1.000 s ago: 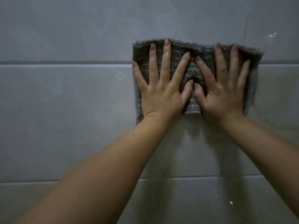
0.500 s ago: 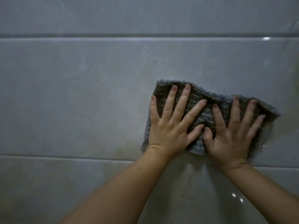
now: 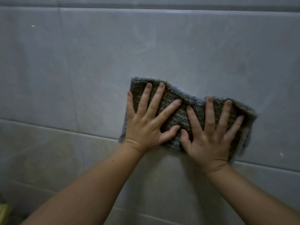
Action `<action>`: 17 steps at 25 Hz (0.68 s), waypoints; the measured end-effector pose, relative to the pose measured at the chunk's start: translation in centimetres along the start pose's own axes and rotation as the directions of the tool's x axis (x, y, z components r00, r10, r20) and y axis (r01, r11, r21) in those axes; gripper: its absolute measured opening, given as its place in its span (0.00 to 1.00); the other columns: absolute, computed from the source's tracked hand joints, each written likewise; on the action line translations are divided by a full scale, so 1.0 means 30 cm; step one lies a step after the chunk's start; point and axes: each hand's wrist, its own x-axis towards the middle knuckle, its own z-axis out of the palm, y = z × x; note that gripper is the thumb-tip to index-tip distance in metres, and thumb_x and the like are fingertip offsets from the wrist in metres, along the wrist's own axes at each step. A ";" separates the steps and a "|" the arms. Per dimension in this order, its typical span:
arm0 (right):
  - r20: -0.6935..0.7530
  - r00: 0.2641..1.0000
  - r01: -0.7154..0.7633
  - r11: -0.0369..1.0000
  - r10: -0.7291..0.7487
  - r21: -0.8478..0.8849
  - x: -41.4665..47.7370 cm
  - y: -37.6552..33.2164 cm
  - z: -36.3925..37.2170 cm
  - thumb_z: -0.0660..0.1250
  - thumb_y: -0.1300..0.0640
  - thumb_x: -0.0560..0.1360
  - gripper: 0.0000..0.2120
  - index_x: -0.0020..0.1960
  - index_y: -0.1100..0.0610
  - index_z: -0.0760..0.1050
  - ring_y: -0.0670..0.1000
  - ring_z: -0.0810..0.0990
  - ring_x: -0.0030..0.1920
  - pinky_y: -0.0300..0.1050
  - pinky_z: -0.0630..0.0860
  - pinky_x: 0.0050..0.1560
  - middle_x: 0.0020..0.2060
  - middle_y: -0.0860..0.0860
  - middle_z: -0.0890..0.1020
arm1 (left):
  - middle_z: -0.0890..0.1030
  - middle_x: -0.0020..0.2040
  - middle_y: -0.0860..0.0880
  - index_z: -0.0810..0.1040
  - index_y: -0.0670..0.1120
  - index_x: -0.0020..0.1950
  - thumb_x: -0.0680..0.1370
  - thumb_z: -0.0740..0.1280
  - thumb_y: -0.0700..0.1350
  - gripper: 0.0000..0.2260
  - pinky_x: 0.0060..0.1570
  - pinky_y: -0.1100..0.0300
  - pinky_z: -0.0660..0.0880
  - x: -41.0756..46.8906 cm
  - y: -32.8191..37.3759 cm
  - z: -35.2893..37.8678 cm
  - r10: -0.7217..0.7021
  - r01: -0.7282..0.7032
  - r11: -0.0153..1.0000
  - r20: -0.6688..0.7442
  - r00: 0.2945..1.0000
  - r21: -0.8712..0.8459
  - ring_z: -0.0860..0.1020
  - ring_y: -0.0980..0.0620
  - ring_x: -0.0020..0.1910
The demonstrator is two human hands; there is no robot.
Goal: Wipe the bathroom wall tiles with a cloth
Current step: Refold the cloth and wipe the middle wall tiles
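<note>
Left forearm (image 3: 90, 184): bare, enters from the lower left of the frame and slants up toward the centre.
Right forearm (image 3: 253, 192): bare, enters from the lower right and slants up and leftward.
Left hand (image 3: 146, 125): flat, palm down on the left half of the cloth; fingers straight and spread wide, thumb out to the right. The little finger lies along the cloth's left edge.
Right hand (image 3: 209, 138): flat, palm down on the right half of the cloth; fingers straight and fanned, thumb out to the left. Its outline is slightly blurred.
Thumbs: tips nearly meet at the centre of the frame; whether they touch cannot be told.
Cloth (image 3: 178, 108): dark grey, fluffy weave, spread against the wall right of centre. Top edge wavy, higher on the left, dipping between the hands. Lower edge reaches the horizontal grout line (image 3: 56, 128).
Cloth loop (image 3: 121, 139): small tab hanging at the lower left corner.
Wall tiles (image 3: 97, 62): large, grey, glossy, with faint smears above the cloth.
Yellow object (image 3: 4, 210): lower left corner, cut off by the frame; unidentifiable.
Writing or brands: none legible.
</note>
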 end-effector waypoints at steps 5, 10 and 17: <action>0.000 0.999 0.051 0.997 -0.052 0.049 0.056 -0.271 0.045 0.57 0.43 0.78 0.27 0.76 0.48 0.62 0.68 0.55 0.74 0.73 0.47 0.70 0.75 0.58 0.60 | 0.62 0.76 0.40 0.63 0.56 0.76 0.77 0.59 0.66 0.30 0.70 0.28 0.54 -0.113 -0.261 -0.019 -0.047 0.045 0.997 0.035 0.998 0.063 0.58 0.36 0.76; 0.030 0.993 0.109 0.988 -0.112 0.107 0.133 -0.552 0.084 0.57 0.42 0.79 0.27 0.76 0.48 0.62 0.66 0.54 0.75 0.71 0.44 0.71 0.76 0.56 0.60 | 0.62 0.76 0.35 0.63 0.53 0.76 0.79 0.55 0.65 0.29 0.71 0.28 0.50 -0.214 -0.550 -0.041 -0.095 0.087 0.991 0.069 0.993 0.101 0.56 0.33 0.76; 0.057 0.958 0.268 0.950 -0.280 0.157 0.121 -0.607 0.096 0.56 0.42 0.80 0.26 0.76 0.49 0.63 0.63 0.53 0.76 0.69 0.43 0.73 0.77 0.54 0.59 | 0.58 0.76 0.33 0.63 0.49 0.74 0.80 0.52 0.65 0.29 0.71 0.29 0.47 -0.338 -0.593 -0.040 -0.221 0.212 0.974 0.107 0.969 0.085 0.53 0.32 0.76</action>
